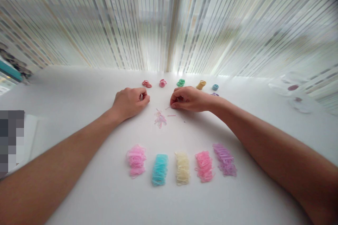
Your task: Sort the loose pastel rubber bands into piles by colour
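My left hand [132, 101] rests on the white table [105, 168], fingers curled and pressed together; whatever they may hold is too small to see. To its right, my right hand [186, 99] pinches with thumb and forefinger, close to a thin pale strand [168, 108] on the table. Between and just below the hands lies a small loose heap of pink and clear bands [160, 119]. A single pinkish strip [171, 115] is beside it, and a tiny dark bit [184, 122] sits farther right.
Nearer me lie bundles of bands: pink [136, 160], blue [160, 169], cream [182, 168], coral pink [204, 166] and purple [225, 159]. Behind the hands are red [146, 84], pink [163, 83], green [181, 83], yellow [201, 84] and blue rings [215, 87]. Clear round objects [293, 88] stand right.
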Demonstrator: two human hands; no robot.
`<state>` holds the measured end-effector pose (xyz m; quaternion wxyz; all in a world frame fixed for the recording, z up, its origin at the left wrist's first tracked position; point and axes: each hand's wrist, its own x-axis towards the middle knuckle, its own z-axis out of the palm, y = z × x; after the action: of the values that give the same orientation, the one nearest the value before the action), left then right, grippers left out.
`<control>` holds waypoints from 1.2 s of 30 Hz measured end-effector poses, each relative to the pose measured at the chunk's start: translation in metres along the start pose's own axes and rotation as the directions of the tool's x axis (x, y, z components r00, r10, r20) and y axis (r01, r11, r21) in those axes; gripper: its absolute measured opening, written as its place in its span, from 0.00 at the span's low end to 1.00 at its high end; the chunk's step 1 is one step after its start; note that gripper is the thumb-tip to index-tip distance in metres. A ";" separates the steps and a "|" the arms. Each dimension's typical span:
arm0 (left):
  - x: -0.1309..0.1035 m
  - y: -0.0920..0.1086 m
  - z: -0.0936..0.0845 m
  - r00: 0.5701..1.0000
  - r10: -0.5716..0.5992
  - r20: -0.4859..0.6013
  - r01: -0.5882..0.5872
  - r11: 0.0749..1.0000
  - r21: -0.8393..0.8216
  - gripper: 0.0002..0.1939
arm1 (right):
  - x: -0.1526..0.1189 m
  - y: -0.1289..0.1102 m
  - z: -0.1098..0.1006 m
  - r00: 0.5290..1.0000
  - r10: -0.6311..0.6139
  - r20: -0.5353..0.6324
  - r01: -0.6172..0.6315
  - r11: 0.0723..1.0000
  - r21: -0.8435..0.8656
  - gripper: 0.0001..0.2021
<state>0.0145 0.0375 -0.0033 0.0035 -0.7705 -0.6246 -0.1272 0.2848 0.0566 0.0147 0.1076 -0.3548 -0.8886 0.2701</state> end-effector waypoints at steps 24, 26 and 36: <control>0.004 0.001 -0.004 0.999 -0.030 0.044 0.029 0.999 0.036 0.19 | -0.030 -0.017 -0.017 0.991 0.123 -0.054 -0.125 0.992 -0.023 0.05; 0.005 0.000 -0.004 0.999 -0.026 0.044 0.025 0.999 0.033 0.19 | -0.039 -0.021 -0.022 0.988 0.131 -0.077 -0.134 0.991 -0.028 0.06; 0.005 0.000 -0.006 0.999 -0.029 0.042 0.027 0.999 0.035 0.18 | -0.133 -0.035 -0.032 0.965 0.193 -0.180 -0.199 0.980 -0.014 0.09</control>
<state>0.0145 0.0413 0.0033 0.0014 -0.7641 -0.6373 -0.1000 0.3739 -0.0433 0.0608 0.1534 -0.4652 -0.8403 0.2324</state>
